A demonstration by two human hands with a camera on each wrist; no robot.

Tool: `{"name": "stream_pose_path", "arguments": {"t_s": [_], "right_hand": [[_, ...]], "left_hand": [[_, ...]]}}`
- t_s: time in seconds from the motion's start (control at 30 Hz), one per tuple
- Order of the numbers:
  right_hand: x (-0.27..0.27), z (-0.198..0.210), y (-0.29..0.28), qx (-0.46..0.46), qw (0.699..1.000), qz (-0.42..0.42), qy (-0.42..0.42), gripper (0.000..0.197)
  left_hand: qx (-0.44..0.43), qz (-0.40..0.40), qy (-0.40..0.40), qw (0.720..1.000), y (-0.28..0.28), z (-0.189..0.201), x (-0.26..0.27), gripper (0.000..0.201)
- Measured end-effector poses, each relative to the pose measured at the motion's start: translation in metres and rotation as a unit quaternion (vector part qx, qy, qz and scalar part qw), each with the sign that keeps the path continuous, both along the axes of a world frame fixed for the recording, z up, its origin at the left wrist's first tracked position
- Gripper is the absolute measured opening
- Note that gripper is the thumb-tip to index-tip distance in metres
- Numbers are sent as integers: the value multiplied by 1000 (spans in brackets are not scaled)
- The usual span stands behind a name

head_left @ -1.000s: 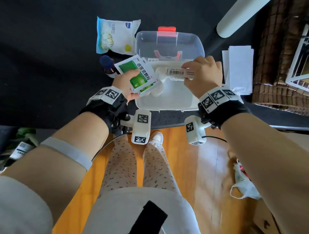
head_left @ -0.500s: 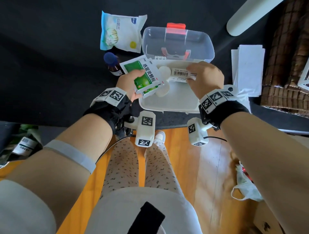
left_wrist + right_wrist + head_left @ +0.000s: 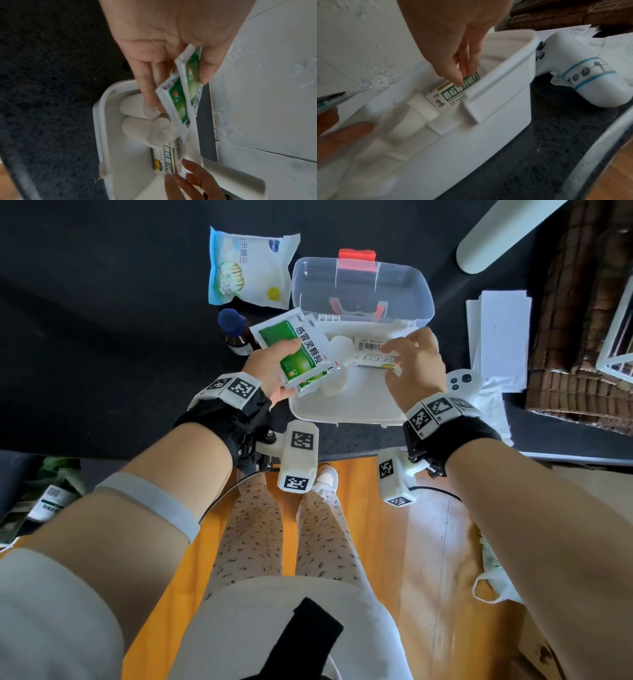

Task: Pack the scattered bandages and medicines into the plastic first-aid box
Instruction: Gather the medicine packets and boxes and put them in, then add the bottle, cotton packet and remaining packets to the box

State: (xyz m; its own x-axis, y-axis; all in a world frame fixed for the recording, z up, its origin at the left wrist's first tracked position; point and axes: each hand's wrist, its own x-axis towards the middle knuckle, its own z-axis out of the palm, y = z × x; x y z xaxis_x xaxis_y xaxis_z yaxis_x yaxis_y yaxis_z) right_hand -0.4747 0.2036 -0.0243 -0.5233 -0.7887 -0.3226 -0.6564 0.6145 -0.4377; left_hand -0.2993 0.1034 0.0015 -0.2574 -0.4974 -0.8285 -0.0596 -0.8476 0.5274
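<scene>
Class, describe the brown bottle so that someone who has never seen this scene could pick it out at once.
Find the open white first-aid box on the dark mat. Just past its left wall, below the blue-and-white packet, stands the brown bottle. It is the only glass thing there, with a dark blue cap.

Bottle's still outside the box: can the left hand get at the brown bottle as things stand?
Probably not yet. The left hand is close to the brown bottle, with nothing between them, but it grips two green sachets over the box. It should drop those in first.
</scene>
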Motion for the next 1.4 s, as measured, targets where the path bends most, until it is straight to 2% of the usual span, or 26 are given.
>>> {"name": "stream_pose_path", "arguments": {"t_s": [0.13, 0.3, 0.43, 0.53, 0.63, 0.7, 0.77, 0.87, 0.97, 1.13, 1.27, 1.4], "right_hand": [[8, 16, -12, -8, 1000, -13, 0, 27], [50, 43, -55, -56, 997, 8, -42, 24], [100, 41, -97, -45, 994, 53, -83, 30], [131, 35, -118, 18, 992, 78, -101, 47], [151, 23, -134, 98, 985, 119, -76, 57], [156, 16, -140, 126, 980, 136, -72, 53], [156, 11, -141, 119, 981, 133, -80, 41], [153, 6, -135, 91, 985, 109, -94, 30], [147, 13, -127, 23, 985, 44, -167, 30], [126, 39, -107, -75, 948, -58, -303, 18], [90, 62, -78, -102, 939, -97, -313, 15], [44, 74, -45, -130, 941, -139, -280, 16]], "left_hand": [[-69, -17, 6, 997, -10, 20, 12, 4], [-137, 57, 4, 989, -48, 45, 53, 6], [-114, 113, -42, 986, -75, 38, 93, 7], [-81, 128, -56, 987, -84, 27, 118, 9], [-67, 113, -64, 989, -87, 19, 134, 11], [-63, 103, -65, 991, -89, 17, 140, 10], [-58, 99, -60, 992, -90, 15, 143, 10], [-55, 104, -38, 992, -90, 17, 141, 9], [-57, 104, -39, 992, -87, 19, 134, 10], [-31, 120, -18, 992, -79, 23, 119, 7], [-22, 118, 2, 993, -63, 32, 93, 8], [-10, 71, 16, 997, -42, 35, 58, 10]]}}
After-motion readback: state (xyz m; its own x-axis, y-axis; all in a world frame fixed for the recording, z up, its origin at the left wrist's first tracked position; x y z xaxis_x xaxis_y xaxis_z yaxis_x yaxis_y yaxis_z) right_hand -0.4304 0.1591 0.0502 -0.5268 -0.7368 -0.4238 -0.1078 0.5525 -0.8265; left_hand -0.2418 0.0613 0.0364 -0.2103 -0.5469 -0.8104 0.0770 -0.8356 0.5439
